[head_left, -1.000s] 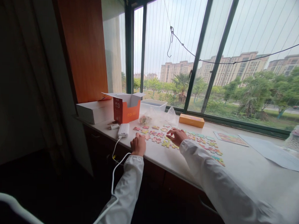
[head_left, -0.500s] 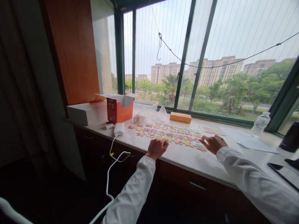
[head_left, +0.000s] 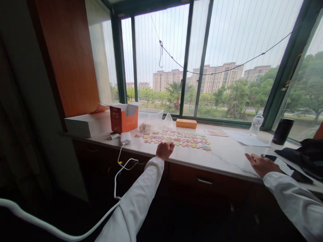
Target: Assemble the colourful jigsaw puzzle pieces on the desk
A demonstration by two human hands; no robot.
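Note:
Several coloured puzzle pieces [head_left: 176, 139] lie spread on the white window counter [head_left: 224, 155]. My left hand [head_left: 164, 150] rests at the counter's front edge just in front of the pieces, its fingers curled into a loose fist with nothing visible in them. My right hand [head_left: 260, 164] lies flat on the counter far to the right of the pieces, fingers stretched out, close to a dark phone [head_left: 287, 167].
An open orange box [head_left: 123, 119], a white flat box [head_left: 84, 122], a white power bank [head_left: 125, 137] with a dangling cable, a plastic bag [head_left: 156, 126], an orange flat box [head_left: 186, 123], papers [head_left: 243, 138], a water bottle [head_left: 256, 124], a black cup [head_left: 282, 131] and dark cloth [head_left: 308, 154] stand on the counter.
My right hand left the puzzle pieces and slid far right along the counter. The left hand shifted slightly right along the edge. The view pulled back and turned right.

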